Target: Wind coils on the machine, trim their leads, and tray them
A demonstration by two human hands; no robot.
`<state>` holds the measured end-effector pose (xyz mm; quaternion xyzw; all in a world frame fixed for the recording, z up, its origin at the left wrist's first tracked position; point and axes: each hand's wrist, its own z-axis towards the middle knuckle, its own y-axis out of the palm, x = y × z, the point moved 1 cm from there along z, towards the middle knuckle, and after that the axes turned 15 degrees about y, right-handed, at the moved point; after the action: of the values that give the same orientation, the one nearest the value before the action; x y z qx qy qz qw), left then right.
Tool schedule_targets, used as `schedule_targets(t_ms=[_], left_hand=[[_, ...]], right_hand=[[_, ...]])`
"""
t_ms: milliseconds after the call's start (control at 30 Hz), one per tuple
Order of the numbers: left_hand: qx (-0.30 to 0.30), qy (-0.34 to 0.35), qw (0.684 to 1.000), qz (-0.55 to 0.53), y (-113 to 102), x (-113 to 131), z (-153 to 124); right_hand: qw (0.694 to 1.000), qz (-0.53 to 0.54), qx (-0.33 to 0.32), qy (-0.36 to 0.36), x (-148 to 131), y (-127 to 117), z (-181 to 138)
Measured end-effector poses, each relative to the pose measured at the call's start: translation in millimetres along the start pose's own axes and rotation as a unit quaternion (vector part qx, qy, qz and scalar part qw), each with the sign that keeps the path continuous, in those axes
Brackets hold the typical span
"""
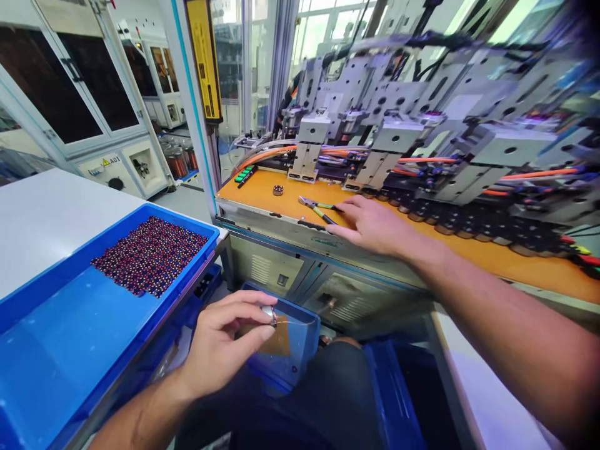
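Observation:
My left hand (229,337) is closed in a pinch over a blue bin. Thumb and fingertips hold a small silver round part (269,314), from which a thin wire seems to stick out to the right. Its far side is hidden by the fingers. On the orange bench top lies a pair of pliers (319,207) with yellow-green and black handles, jaws toward the left. My right hand (370,222) reaches over the bench edge, thumb and fingers apart at the handle ends. It touches or nearly touches them; a firm grip does not show.
A blue tray (107,350) with many small dark round parts (152,253) stands left on a white table (42,219). A small round part (278,190) and green-and-black pieces (246,175) lie on the orange bench (257,190). Machine fixtures (314,134) and a row of dark round parts (469,225) stand behind. Below is a blue bin (307,325).

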<state>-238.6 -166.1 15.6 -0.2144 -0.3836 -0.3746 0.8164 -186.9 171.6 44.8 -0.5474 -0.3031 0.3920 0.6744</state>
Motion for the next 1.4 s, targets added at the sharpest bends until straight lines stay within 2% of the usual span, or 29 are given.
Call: schedule_targets(t_ms=[133, 233, 300, 333, 367, 400, 467, 533, 567, 600, 633, 667, 733, 833, 967, 1033, 1100, 1167, 1233, 1300, 1400], left_hand=[[0.011, -0.027, 0.998, -0.049, 1, -6, 0], [0.024, -0.041, 0.996, -0.072, 1, -7, -2], [0.03, -0.044, 0.996, -0.078, -1, -7, -4], [0.034, -0.045, 0.995, -0.079, -1, -7, -4], [0.037, -0.047, 0.995, -0.08, -2, -7, -5], [0.041, -0.05, 0.995, -0.08, -3, -7, -5], [0.049, -0.059, 0.994, -0.083, -4, -8, -5], [0.052, -0.066, 0.993, -0.086, -5, -9, -5], [0.051, -0.068, 0.992, -0.088, -4, -10, -5], [0.049, -0.07, 0.992, -0.09, -4, -10, -4], [0.045, -0.072, 0.992, -0.092, -3, -11, -4], [0.042, -0.074, 0.992, -0.093, -2, -11, -4], [0.039, -0.081, 0.991, -0.096, 0, -11, -3], [0.04, -0.087, 0.991, -0.095, 2, -10, -4], [0.037, -0.079, 0.992, -0.091, 2, -7, -6], [0.033, -0.075, 0.993, -0.088, 1, -6, -7], [0.031, -0.073, 0.993, -0.086, 1, -6, -8], [0.027, -0.07, 0.993, -0.086, 1, -5, -8], [0.023, -0.066, 0.994, -0.088, 1, -4, -8], [0.02, -0.065, 0.994, -0.088, 2, -4, -8], [0.019, -0.065, 0.994, -0.085, 2, -3, -8]], right_hand=[[1.0, -0.006, 0.012, -0.003, 5, -4, -26], [0.999, 0.013, 0.03, 0.005, 3, -6, -58], [0.991, 0.131, 0.025, 0.028, -7, -1, -92], [0.968, 0.246, -0.002, 0.049, -14, 4, -113], [0.925, 0.368, -0.056, 0.079, -24, 12, -135], [0.849, 0.499, -0.133, 0.108, -35, 20, -157], [0.662, 0.696, -0.224, 0.163, -60, 36, -200], [0.506, 0.779, -0.316, 0.192, -84, 49, -233], [0.453, 0.797, -0.344, 0.202, -93, 53, -245], [0.423, 0.803, -0.365, 0.205, -100, 56, -254], [0.415, 0.803, -0.376, 0.204, -104, 57, -260], [0.426, 0.795, -0.382, 0.2, -105, 57, -264], [0.484, 0.77, -0.378, 0.171, -105, 53, -267], [0.598, 0.716, -0.333, 0.138, -104, 43, -263], [0.746, 0.621, -0.231, 0.063, -110, 30, -254], [0.802, 0.559, -0.208, 0.025, -111, 28, -251], [0.842, 0.497, -0.211, 0.011, -110, 29, -249], [0.859, 0.463, -0.219, 0.006, -108, 31, -248], [0.859, 0.458, -0.229, 0.004, -106, 31, -247], [0.846, 0.477, -0.236, 0.004, -107, 30, -244], [0.805, 0.542, -0.242, 0.009, -113, 26, -240]])
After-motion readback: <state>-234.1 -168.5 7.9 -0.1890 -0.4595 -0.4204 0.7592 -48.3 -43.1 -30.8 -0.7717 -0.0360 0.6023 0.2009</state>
